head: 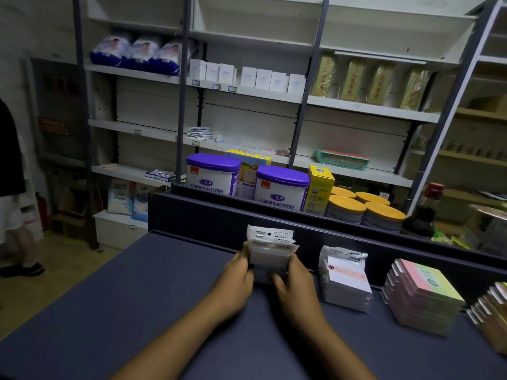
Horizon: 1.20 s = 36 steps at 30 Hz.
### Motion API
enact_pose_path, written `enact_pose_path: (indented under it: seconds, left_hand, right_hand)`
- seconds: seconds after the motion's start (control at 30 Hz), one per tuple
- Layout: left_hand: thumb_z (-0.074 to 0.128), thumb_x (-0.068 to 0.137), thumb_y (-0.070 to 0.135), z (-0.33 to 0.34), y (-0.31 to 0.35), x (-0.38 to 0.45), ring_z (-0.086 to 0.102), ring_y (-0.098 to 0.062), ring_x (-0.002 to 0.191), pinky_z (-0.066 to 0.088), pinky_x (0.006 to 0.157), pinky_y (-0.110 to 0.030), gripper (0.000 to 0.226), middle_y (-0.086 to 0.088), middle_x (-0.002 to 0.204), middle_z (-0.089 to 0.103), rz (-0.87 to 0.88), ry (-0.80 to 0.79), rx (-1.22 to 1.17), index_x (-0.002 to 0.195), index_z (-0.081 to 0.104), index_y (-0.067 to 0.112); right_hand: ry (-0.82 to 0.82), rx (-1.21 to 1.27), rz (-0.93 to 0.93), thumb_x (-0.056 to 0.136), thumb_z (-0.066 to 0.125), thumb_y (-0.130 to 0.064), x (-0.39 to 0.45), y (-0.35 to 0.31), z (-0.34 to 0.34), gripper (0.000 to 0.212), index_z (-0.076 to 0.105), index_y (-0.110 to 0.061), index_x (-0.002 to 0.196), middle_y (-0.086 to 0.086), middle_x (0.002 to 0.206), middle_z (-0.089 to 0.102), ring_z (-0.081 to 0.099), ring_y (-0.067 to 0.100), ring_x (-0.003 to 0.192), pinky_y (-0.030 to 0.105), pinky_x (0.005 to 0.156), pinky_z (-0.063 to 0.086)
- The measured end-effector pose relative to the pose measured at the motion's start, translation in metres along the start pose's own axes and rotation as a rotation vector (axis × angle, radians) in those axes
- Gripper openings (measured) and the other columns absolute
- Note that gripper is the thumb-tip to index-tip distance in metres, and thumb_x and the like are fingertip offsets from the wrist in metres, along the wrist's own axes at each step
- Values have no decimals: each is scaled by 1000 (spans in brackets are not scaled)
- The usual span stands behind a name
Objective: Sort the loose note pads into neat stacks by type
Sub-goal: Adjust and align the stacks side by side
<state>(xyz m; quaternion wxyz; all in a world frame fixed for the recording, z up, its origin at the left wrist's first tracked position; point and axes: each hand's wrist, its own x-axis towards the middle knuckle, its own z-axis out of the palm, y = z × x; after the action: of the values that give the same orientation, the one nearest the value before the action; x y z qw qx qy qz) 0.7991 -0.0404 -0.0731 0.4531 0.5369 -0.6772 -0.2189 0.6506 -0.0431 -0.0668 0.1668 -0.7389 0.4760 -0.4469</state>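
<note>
While both hands work at one bundle, the entries run outward from it, each place given relative to the dark back rail (343, 231) of the blue shelf (123, 297).

Left hand (236, 275): fingers curled round the left edge of the bundle, pinching it.
Right hand (295, 281): fingers curled round the right edge, pressing inward against the left.
Held bundle (270, 259): several clear-wrapped note pads squared together, standing on edge just in front of the rail, white header cards uppermost.
Handling, judged: light; the pad block is stiff, the plastic wrap slick and the header flaps floppy, so loose pads could slide or fan. Best taken by the two side edges low on the block, not by the flaps.
White stack (345, 283): same wrapped kind, piled near the rail, just right of the bundle.
Pastel stack (422, 294): pink-green-yellow pads, further right along the rail, slightly staggered.
Brown stack (491, 316): at the frame's right edge, partly cut off; type unclear.
Beyond the rail: purple-lidded tins (279, 187), orange-lidded tubs (365, 209).
Progress, judged: most piles formed; this bundle not yet laid down.
</note>
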Motion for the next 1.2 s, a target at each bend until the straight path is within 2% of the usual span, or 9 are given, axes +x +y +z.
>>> enact_pose_path:
  seconds: [0.13,0.27,0.4,0.6,0.7,0.83,0.93,1.0,1.2]
  left_hand:
    - [44,95,-3,-1,0,4,48,-19,131,35,111,-27,47,-8,142,52,7,51,-12,141,45,5]
    - [47,95,5,1,-4,2,47,-21,133,38,110,-31,51,-8,145,48,-27,-45,44,146,39,8]
    - [53,94,5,-1,-2,3,54,-14,126,41,105,-22,43,-1,136,58,7,28,-12,136,52,13]
    - [60,92,13,2,-9,2,49,-14,129,39,104,-20,56,0,142,50,-16,-56,68,145,40,16]
    - [66,87,14,-3,-9,3,55,-15,122,44,103,-26,56,1,132,57,-33,27,79,140,49,18]
    - [80,74,5,-15,-3,6,64,-9,107,49,99,-23,74,1,120,66,-69,138,-172,141,50,15]
    - [79,73,-2,-23,4,7,65,-6,94,52,87,-15,73,-1,114,68,-68,217,-336,139,52,17]
    - [76,76,-5,-27,6,5,66,-8,96,52,86,-15,69,-2,117,67,-57,213,-396,137,53,19]
    - [71,81,-6,-31,5,2,64,5,97,48,78,-9,55,0,119,66,-26,116,-416,127,56,19]
  right_hand:
    - [47,-18,-19,84,61,5,1,0,-1,46,57,-10,128,3,123,64,60,16,116,31,101,46]
    - [-34,-43,30,89,62,-2,-1,1,1,44,53,-9,131,4,127,64,59,17,119,18,97,41]
    - [8,-22,1,86,62,3,1,-1,-3,48,55,-9,132,2,126,65,60,15,118,28,102,46]
    - [-43,-53,30,88,64,-4,0,2,-1,50,52,-12,136,1,128,66,60,16,120,19,96,44]
    - [-50,-16,47,87,69,-7,3,4,-4,46,57,-14,131,-3,123,68,62,11,116,19,95,47]
    - [-10,136,161,78,79,-4,11,6,-11,54,54,-14,125,-5,113,69,67,8,105,6,80,48]
    - [67,257,222,68,88,-8,17,5,-21,85,39,-12,138,-1,122,60,63,15,111,28,94,52]
    - [81,175,174,65,91,-16,18,6,-25,91,40,-16,140,-5,124,57,58,11,113,31,100,48]
    - [-19,204,118,71,84,-12,13,7,-19,54,54,-32,112,-14,103,67,64,-3,92,22,81,54]
